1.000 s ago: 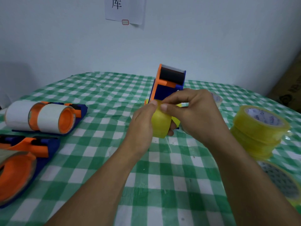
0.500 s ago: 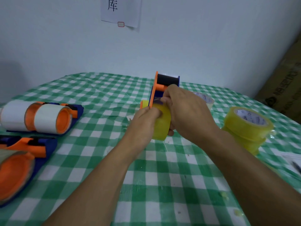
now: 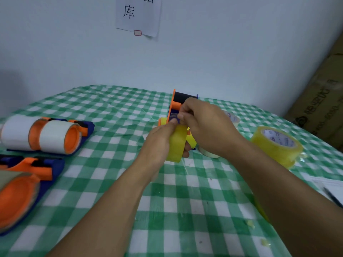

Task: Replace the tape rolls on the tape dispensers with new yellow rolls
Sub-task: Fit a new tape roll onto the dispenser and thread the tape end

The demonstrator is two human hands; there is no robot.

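An orange and blue tape dispenser [image 3: 176,102] stands at the middle of the checked table, with a yellow tape roll [image 3: 176,143] mounted on it. My left hand [image 3: 159,143] grips that roll from the left side. My right hand [image 3: 206,125] pinches something small at the dispenser's front, just above the roll; its fingertips hide what it holds. A stack of new yellow rolls [image 3: 278,147] waits at the right. Two more dispensers lie at the left, one with white rolls [image 3: 48,134], one with a brownish roll [image 3: 16,197].
A pale used roll [image 3: 232,117] lies behind my right hand. Another pale roll [image 3: 207,153] sits under my right wrist. Cardboard boxes [image 3: 323,101] stand at the right wall. Paper and a pen [image 3: 332,195] lie at the right edge. A paper sign [image 3: 139,13] hangs on the wall.
My right hand moved up from the roll's surface to the dispenser's front, fingers pinched. The left hand kept its hold on the roll. My head shifted a little to the right.
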